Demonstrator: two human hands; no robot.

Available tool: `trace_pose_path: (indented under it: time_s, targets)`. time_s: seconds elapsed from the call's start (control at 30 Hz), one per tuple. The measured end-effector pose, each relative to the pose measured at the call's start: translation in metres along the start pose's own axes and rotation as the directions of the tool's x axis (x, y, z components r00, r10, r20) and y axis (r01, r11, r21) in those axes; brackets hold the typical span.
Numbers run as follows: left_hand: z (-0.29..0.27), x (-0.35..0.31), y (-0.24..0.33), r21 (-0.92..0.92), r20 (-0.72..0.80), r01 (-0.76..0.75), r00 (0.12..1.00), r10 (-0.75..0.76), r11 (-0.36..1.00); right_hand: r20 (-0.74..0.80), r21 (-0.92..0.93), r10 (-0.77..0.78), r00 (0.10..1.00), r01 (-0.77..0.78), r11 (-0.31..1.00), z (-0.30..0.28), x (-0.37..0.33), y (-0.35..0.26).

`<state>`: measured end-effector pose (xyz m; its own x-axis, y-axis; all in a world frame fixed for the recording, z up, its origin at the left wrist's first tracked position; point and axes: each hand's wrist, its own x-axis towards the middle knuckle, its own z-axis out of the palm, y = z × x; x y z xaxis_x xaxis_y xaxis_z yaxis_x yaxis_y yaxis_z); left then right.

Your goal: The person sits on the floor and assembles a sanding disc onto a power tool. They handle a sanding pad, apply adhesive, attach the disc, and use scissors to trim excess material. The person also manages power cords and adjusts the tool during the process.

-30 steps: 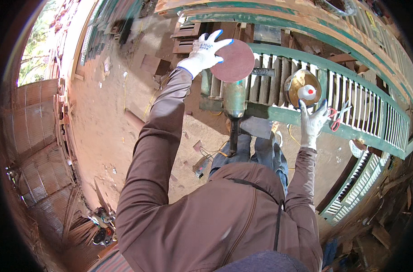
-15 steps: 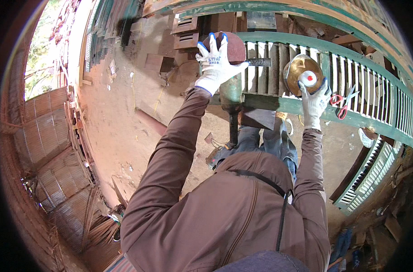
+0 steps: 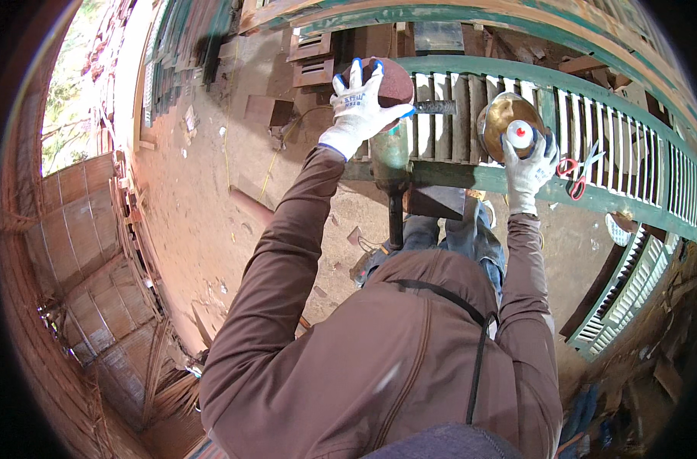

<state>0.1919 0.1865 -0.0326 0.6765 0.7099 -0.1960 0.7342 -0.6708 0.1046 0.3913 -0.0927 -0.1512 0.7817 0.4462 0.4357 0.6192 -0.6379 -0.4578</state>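
My left hand (image 3: 357, 111), in a white glove with blue fingertips, lies with spread fingers over a round reddish-brown sanding disc (image 3: 395, 83). The disc sits on a green power sander (image 3: 390, 157) with a black side handle (image 3: 437, 107), resting on a green slatted shutter (image 3: 471, 173). My right hand (image 3: 530, 164), gloved alike, has its thumb and fingers around a white bottle (image 3: 519, 141) with a red tip. The bottle is over a brass-coloured bowl (image 3: 499, 115) on the slats; whether it touches the bowl is hidden.
Red-handled scissors (image 3: 576, 188) lie open on the shutter beside my right hand. Another slatted shutter (image 3: 620, 298) is at the lower right. Wooden blocks (image 3: 314, 73) and a yellow cord (image 3: 270, 170) lie on the dirt floor. Green boards (image 3: 181, 69) lean at the far left.
My left hand has shifted slightly, its fingers still spread on the disc. My right hand and the bottle have moved only a little.
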Motion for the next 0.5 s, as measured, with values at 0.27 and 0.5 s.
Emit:
trace_pose_path:
  time_s: [0.27, 0.5]
  targets:
    - [-0.016, 0.004, -0.002, -0.007, 0.11, -0.011, 0.994, 0.011, 1.0, 0.425, 0.29, -0.163, 0.89, 0.037, 0.956, -0.045, -0.004, -0.089]
    - [-0.009, 0.008, -0.012, 0.001, 0.123, -0.049, 0.991, 0.049, 0.999, 0.447, 0.277, -0.219, 0.868, 0.099, 0.956, -0.034, -0.021, -0.124]
